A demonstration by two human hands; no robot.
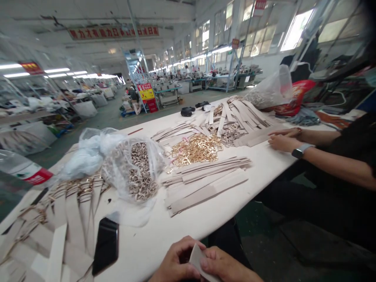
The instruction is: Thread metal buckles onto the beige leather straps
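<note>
At the front edge of the table, my left hand (178, 260) curls its thumb and fingers around the near end of a beige strap (197, 258). My right hand (225, 264) pinches the same strap from the other side, thumb on its face. The strap is bent, and its lower part runs out of view. Beyond my hands lie stacked flat beige straps (208, 192). Behind them is a heap of gold metal buckles (196, 149). To the left, a clear plastic bag (113, 158) holds many small beige strap loops (141, 172).
A black phone (106, 244) lies left of my hands, beside straps fitted with buckles (67, 211). A co-worker's hands (283, 141) rest on straps at the right. More straps (243, 113), a red bag (296, 98) and a plastic bottle (26, 170) stand around.
</note>
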